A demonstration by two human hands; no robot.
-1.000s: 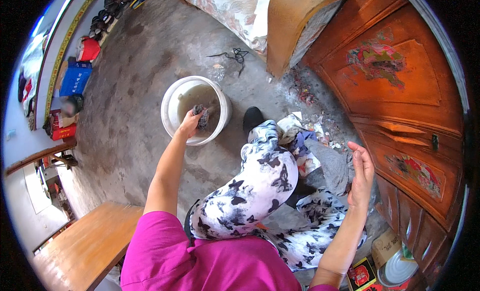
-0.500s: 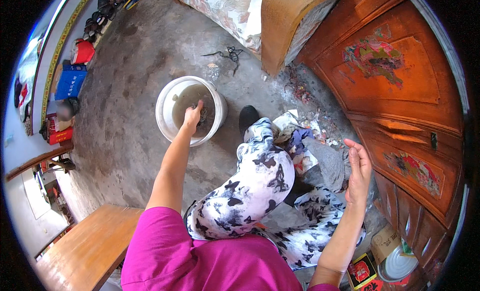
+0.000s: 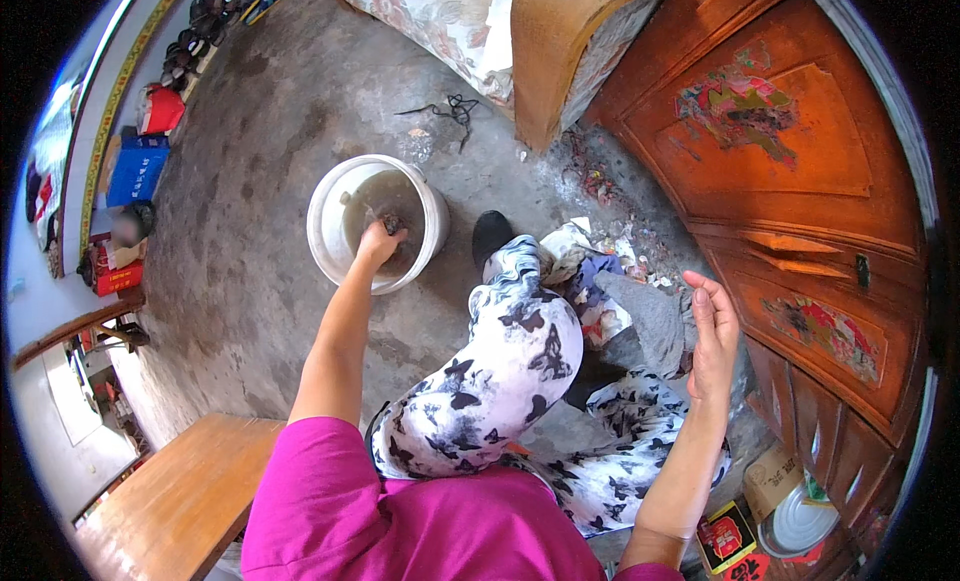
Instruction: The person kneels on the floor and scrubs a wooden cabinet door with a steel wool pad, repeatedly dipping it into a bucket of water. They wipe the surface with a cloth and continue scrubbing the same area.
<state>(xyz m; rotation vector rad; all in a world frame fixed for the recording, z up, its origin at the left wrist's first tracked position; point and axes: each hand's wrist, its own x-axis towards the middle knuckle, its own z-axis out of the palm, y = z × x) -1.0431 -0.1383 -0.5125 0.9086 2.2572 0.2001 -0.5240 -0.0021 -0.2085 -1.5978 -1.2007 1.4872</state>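
A white plastic bucket (image 3: 318, 217) stands on the floor ahead of me, murky greyish water in its lower part. My left hand (image 3: 380, 243) reaches over the near rim into it, fingers curled round a small dark, wet-looking wad (image 3: 393, 224). Whether that is a rag or something else I cannot make out. On the right, my right hand (image 3: 712, 339) is raised with nothing in it, its fingers stretched out and the thumb apart. It hangs beside a grey cloth (image 3: 650, 321) in a heap of crumpled fabrics (image 3: 598, 281) by my legs.
Carved reddish-brown wooden doors (image 3: 810, 201) rise close on my right. Paper scraps (image 3: 640, 253) litter the floor before them. A black cord (image 3: 455, 111) lies beyond the bucket, near a floral-covered bed (image 3: 440, 26). A wooden table (image 3: 180, 501) stands at lower left; boxes (image 3: 138, 169) line the left wall.
My left hand has shifted slightly lower and left inside the bucket; its raised thumb has folded down, and the dark wad shows at its fingertips. The right hand stays nearly still.
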